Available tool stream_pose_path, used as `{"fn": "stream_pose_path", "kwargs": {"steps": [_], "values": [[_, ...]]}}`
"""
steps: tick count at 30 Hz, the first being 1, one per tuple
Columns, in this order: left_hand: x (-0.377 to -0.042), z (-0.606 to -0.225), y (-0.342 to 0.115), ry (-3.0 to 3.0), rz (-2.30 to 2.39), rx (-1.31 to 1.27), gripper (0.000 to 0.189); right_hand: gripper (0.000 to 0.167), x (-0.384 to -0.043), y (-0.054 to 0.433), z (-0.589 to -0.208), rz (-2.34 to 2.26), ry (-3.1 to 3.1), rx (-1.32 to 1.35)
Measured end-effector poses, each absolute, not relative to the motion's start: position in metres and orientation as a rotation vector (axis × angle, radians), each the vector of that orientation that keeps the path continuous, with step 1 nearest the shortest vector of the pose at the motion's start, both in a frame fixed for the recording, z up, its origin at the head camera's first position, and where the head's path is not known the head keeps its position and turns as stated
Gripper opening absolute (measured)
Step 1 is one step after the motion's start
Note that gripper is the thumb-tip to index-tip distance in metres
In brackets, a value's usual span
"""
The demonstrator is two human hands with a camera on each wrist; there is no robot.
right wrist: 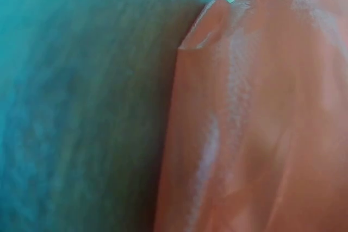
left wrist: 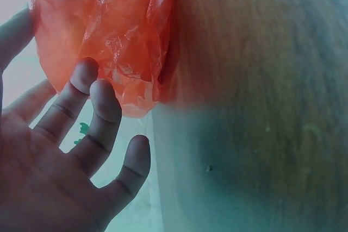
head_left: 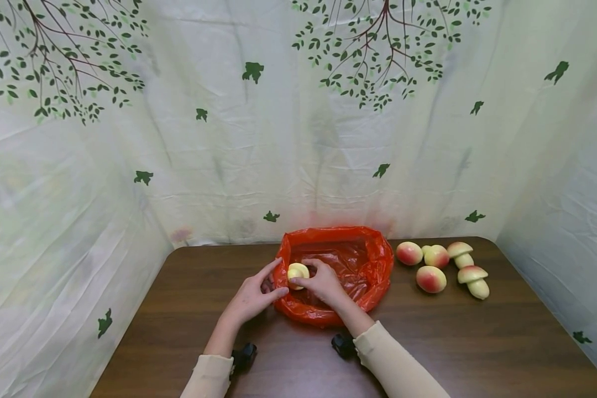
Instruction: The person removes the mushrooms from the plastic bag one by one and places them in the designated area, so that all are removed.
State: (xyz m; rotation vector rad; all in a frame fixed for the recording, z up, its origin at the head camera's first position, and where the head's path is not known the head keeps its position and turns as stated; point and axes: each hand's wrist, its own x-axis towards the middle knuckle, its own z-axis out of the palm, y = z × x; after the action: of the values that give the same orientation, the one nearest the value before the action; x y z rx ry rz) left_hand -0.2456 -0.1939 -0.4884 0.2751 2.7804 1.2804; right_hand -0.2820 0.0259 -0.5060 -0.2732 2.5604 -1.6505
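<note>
A red plastic bag (head_left: 378, 276) stands on the table with its mouth spread wide. Over the left part of its mouth, my right hand (head_left: 323, 283) pinches a pale yellow toy mushroom (head_left: 298, 272) between thumb and fingers. My left hand (head_left: 251, 298) is at the bag's left rim, thumb and index finger spread apart and touching the plastic. In the left wrist view its other fingers (left wrist: 106, 101) are loosely bent beside the bag wall (left wrist: 119, 36). Only the bag's outer side (right wrist: 244, 123) and the tabletop show in the right wrist view; the right hand is hidden there.
Right of the bag lie red-and-yellow round fruits (head_left: 431, 279) and two toy mushrooms (head_left: 472, 279) with reddish caps. The brown wooden table (head_left: 517, 342) ends against a pale, leaf-patterned curtain (head_left: 318, 166) at the back. Dark cameras (head_left: 344, 345) sit at both wrists.
</note>
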Motion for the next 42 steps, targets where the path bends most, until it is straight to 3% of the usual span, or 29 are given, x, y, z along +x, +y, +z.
{"fn": "stream_pose_path", "kwargs": {"steps": [42], "values": [[-0.248, -0.493, -0.194, 2.771, 1.286, 0.287, 0.079, 0.062, -0.275, 0.068, -0.476, -1.858, 2.619, -0.316]]}}
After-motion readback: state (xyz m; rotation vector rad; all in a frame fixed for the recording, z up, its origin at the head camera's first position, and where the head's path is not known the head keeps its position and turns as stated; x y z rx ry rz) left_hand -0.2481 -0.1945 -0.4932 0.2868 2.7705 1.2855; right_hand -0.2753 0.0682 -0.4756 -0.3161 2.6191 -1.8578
